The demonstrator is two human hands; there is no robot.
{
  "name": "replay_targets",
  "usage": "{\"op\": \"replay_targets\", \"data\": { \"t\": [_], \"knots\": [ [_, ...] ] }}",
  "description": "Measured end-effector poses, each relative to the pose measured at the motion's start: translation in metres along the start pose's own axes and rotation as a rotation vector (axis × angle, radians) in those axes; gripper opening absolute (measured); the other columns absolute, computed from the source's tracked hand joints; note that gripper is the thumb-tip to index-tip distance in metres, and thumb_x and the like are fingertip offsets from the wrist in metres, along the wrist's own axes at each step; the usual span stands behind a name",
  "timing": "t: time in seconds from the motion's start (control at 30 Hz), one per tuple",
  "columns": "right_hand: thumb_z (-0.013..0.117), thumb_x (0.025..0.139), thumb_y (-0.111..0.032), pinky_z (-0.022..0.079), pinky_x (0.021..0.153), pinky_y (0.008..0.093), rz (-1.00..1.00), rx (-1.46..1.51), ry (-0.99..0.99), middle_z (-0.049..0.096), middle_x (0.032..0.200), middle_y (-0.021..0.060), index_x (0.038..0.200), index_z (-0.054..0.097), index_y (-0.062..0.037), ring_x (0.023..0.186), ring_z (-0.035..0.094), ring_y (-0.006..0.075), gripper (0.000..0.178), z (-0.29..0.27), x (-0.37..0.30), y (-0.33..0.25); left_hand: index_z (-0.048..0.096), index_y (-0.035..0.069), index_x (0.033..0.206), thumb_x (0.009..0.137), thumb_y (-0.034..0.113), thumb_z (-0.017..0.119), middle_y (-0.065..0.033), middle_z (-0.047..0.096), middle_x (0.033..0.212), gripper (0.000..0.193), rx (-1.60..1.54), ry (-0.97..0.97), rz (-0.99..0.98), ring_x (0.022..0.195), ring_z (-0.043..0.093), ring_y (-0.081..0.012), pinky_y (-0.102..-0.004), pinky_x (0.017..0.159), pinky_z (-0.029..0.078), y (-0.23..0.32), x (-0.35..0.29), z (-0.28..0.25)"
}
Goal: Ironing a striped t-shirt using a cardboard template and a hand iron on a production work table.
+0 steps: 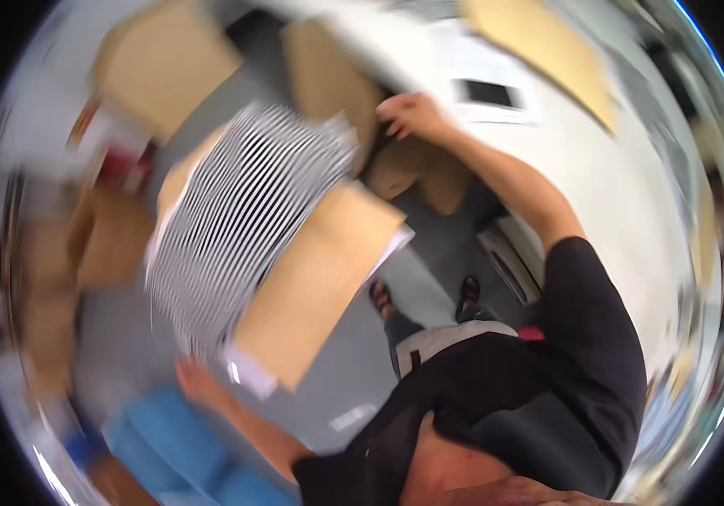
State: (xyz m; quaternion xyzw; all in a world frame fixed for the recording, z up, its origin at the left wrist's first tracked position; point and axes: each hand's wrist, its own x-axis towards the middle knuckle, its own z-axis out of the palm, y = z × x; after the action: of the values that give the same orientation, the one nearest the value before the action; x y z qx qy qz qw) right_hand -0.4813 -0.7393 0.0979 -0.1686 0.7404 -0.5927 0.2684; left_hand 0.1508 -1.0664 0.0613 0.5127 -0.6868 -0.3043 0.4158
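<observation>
Black-and-white striped fabric (235, 219) lies bunched over an open cardboard box whose tan flap (320, 278) faces me. Pale sheeting (248, 371) pokes out beneath the flap. At the fabric's lower end is my left hand (198, 381), blurred, its fingers too smeared to tell whether they grip the edge. My right arm reaches out over the white table's edge. There, my right hand (412, 116) hangs above another cardboard box (404, 169), fingers apart and slightly bent, with nothing visible in them.
A white table (564, 169) runs along my right, bearing a sheet with a dark rectangle (490, 93) and a cardboard piece (547, 51). More cardboard boxes (164, 67) stand ahead and to the left. Something blue (176, 447) is at lower left. My feet stand on grey floor.
</observation>
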Motion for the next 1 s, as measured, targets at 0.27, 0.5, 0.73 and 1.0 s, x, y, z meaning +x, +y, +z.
{"op": "replay_targets", "data": {
  "t": [0.27, 0.5, 0.73, 1.0],
  "knots": [
    [0.068, 0.089, -0.037, 0.051, 0.095, 0.0385, 0.211, -0.694, 1.139, 0.068, 0.122, 0.0186, 0.125, 0.064, 0.0026, 0.106, 0.065, 0.0350, 0.054, -0.501, -0.135, 0.160, 0.067, -0.006, 0.106, 0.091, 0.006, 0.067, -0.0119, 0.069, 0.089, 0.019, -0.401, -0.626, -0.359, 0.073, 0.063, -0.0163, -0.0239, 0.069, 0.056, 0.212, -0.200, 0.246],
    [0.079, 0.084, -0.022, 0.059, 0.056, 0.0306, 0.304, 0.480, 0.923, 0.070, 0.097, 0.0202, 0.107, 0.065, 0.0114, 0.072, 0.068, 0.0236, 0.043, -0.666, -0.120, 0.165, 0.066, -0.008, 0.110, 0.094, 0.005, 0.065, -0.0152, 0.071, 0.096, 0.021, -0.236, -1.030, -0.216, 0.078, 0.067, -0.0172, -0.0261, 0.074, 0.058, 0.340, -0.319, 0.369],
    [0.070, 0.087, -0.011, 0.046, 0.045, 0.0269, -0.163, 0.573, 0.923, 0.064, 0.081, 0.0190, 0.092, 0.063, 0.0168, 0.057, 0.057, 0.0192, 0.029, -0.714, -0.204, 0.031, 0.067, -0.007, 0.110, 0.094, 0.006, 0.065, -0.0143, 0.072, 0.094, 0.021, -0.302, -1.205, -0.024, 0.076, 0.067, -0.0166, -0.0252, 0.074, 0.057, 0.458, -0.339, 0.466],
    [0.061, 0.098, -0.020, 0.034, 0.038, 0.0200, 0.130, 0.606, 1.479, 0.059, 0.061, 0.0047, 0.086, 0.066, 0.0039, 0.041, 0.046, 0.0082, 0.028, -0.513, -0.512, 0.114, 0.069, -0.006, 0.104, 0.092, 0.009, 0.064, -0.0103, 0.070, 0.083, 0.020, -0.504, -1.547, 0.235, 0.068, 0.062, -0.0143, -0.0225, 0.065, 0.051, 0.553, -0.447, 0.667]
  ]
}}
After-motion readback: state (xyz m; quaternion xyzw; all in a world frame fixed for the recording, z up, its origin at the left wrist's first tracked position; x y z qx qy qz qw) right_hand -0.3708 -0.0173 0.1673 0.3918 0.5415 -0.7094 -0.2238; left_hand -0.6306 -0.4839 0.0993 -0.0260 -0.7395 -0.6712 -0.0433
